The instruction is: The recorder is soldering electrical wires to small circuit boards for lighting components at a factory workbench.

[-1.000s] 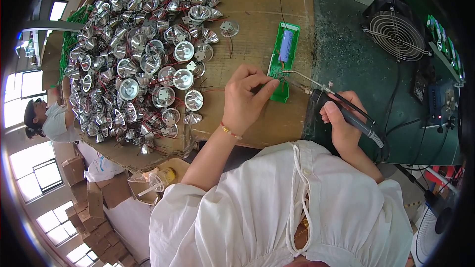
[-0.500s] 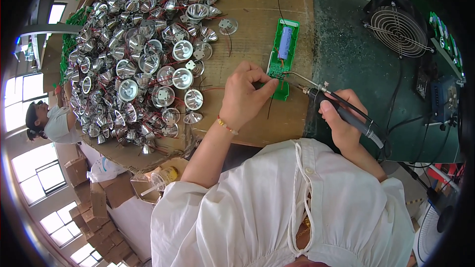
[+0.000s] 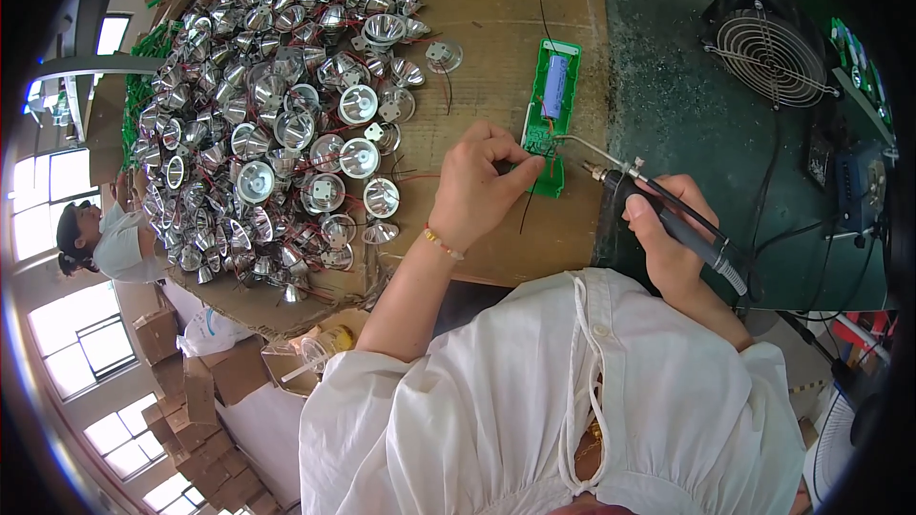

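Soldering appears underway: left hand (image 3: 477,186) pinches a wire against the green rectangular circuit board (image 3: 549,114) near the cardboard sheet's (image 3: 487,10) right edge; right hand (image 3: 673,243) grips the black-handled soldering iron (image 3: 658,205). Heaped silver reflector cups (image 3: 277,114) look still unjoined.

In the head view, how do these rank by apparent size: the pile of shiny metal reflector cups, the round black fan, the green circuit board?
Largest to smallest:
1. pile of shiny metal reflector cups
2. round black fan
3. green circuit board
The fisheye rim may shrink the fan.
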Demonstrator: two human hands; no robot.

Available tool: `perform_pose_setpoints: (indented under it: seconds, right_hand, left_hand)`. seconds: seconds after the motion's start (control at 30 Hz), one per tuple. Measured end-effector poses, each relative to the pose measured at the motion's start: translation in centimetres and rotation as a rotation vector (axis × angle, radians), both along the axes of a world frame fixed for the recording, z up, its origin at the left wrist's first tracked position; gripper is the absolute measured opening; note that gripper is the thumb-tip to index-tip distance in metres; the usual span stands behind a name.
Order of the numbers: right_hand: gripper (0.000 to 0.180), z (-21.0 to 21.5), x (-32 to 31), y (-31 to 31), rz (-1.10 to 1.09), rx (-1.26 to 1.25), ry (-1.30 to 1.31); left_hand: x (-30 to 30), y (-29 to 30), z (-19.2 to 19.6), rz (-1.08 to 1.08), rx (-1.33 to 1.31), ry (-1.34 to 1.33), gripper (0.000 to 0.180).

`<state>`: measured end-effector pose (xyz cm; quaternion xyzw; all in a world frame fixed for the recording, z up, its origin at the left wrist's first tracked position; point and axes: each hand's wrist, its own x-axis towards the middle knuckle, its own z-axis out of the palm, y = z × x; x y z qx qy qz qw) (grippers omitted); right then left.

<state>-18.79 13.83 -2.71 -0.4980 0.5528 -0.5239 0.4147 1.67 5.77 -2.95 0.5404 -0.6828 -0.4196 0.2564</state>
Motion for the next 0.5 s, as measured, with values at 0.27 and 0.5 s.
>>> perform_pose_setpoints:
  seconds: [0.27,0.5]
  right_hand:
    - [0.015,-0.4,-0.6,0.2,-0.072,0.007,-0.123]
    - [0.015,-1.3,-2.0,0.3,-0.153,0.017,-0.153]
  left_hand:
    - [0.1,-0.3,-0.1,-0.005,-0.034,-0.006,0.013]
    - [-0.2,-0.2,0.2,0.019,-0.042,-0.053,0.014]
